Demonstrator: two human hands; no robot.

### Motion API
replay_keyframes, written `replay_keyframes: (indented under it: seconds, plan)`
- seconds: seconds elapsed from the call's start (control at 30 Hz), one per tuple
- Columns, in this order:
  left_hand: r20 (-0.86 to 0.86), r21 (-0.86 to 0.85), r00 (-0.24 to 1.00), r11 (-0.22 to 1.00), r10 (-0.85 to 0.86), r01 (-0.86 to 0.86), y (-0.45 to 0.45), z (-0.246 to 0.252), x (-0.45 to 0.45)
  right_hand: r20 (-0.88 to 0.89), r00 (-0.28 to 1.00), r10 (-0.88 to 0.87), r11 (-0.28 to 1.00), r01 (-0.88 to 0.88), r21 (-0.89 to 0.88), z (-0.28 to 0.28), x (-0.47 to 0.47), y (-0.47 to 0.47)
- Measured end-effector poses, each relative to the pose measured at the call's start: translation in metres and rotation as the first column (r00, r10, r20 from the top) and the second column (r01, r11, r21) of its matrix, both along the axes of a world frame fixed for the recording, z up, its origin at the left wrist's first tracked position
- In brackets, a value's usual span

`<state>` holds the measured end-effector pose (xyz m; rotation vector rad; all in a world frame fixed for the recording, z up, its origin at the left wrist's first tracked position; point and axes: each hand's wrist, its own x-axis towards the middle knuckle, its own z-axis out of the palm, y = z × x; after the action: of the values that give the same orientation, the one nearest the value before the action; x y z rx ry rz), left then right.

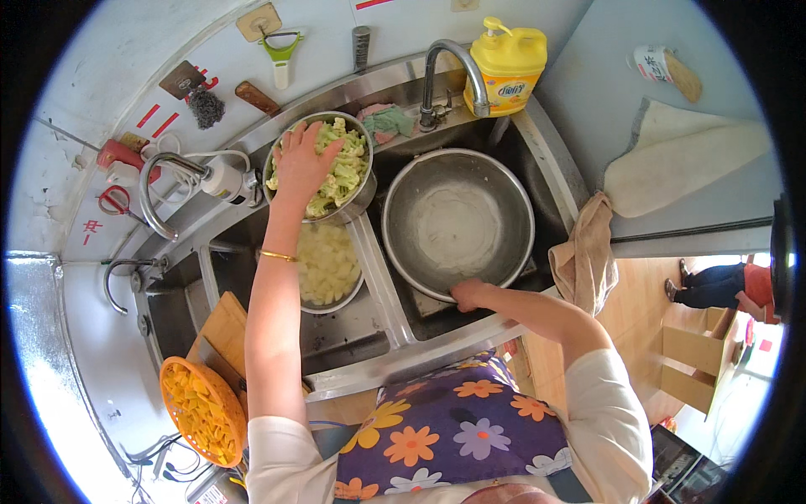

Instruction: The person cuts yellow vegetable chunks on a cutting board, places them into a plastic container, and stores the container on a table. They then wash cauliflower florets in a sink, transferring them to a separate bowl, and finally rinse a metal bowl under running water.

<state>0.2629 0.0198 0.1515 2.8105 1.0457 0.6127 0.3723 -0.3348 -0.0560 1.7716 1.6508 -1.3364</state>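
Observation:
My left hand (303,160) lies with spread fingers over cauliflower florets (346,170) heaped in a steel pot (360,205). That pot sits at the back of the sink, overlapping a bowl of peeled, cut pale chunks in water (327,268). In the right-hand sink basin (415,318) rests a wide stainless steel bowl (459,220) with whitish residue or cloudy liquid at its bottom. My right hand (471,295) grips the near rim of this bowl; its fingertips are partly hidden.
A curved faucet (450,50) and a yellow detergent jug (507,72) stand behind the bowl. At left are another faucet (160,189), a cutting board (220,321), a knife (220,365) and an orange basket of cut yellow pieces (242,409). A brown cloth (585,255) hangs right. A person (718,283) stands farther off.

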Motion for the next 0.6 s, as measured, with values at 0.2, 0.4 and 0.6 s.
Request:
replay_keyframes:
  seconds: [0.2,0.4,0.6]
  plan:
    - [0.156,0.048,0.987,0.998,-0.044,0.037,-0.024,0.018,-0.020,0.040,0.989,0.140,0.979,-0.145,0.146,0.023,0.006,0.004]
    - [0.367,-0.160,0.924,0.971,-0.110,0.179,-0.078,0.028,-0.045,0.034,0.988,0.151,0.984,-0.153,0.094,0.105,0.027,0.008]
    - [0.333,-0.282,0.936,0.934,-0.118,0.218,-0.115,0.024,-0.080,0.015,0.995,0.095,0.977,-0.096,0.191,0.155,0.039,0.018]
